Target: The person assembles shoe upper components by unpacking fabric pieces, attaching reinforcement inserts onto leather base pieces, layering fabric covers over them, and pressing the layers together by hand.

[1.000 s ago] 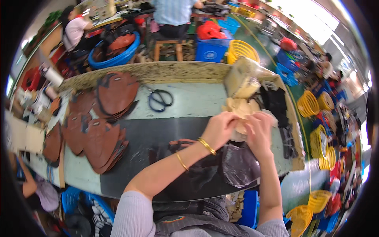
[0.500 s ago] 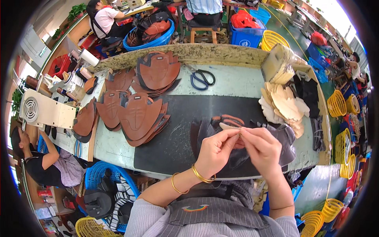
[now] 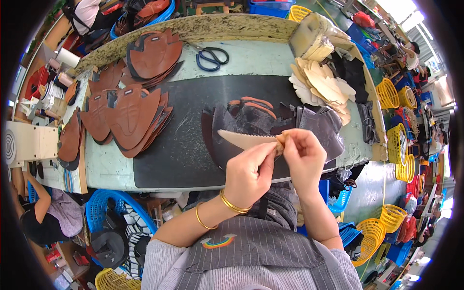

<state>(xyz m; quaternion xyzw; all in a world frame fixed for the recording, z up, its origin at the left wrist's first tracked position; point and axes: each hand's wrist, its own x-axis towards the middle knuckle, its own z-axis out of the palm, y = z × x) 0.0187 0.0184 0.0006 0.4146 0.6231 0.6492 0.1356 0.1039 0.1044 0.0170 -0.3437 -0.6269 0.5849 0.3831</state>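
Observation:
Between my two hands is a thin beige piece of lining material [image 3: 239,140] with a zigzag edge, its narrow tip sticking out to the left. My left hand [image 3: 249,173] pinches its lower edge between thumb and fingers. At its right end, the closed fingers of my right hand [image 3: 304,153] grip a bunched part, largely hidden by the fingertips. Below and beyond it, dark leather shoe pieces [image 3: 249,118] with orange-brown edges lie on a black mat [image 3: 186,121]. More black leather pieces [image 3: 321,126] lie just right of my right hand.
Stacked brown leather pieces [image 3: 129,121] fill the table's left side. Dark-handled scissors [image 3: 212,60] lie at the back. Scalloped beige pieces [image 3: 324,84] are heaped at the right, inside a raised table rim [image 3: 227,29]. A cream machine [image 3: 34,141] stands at far left.
The beige piece has turned, so its broad face and tip now show to the left of my fingers. My hands stay pinched together. The whole view has shifted.

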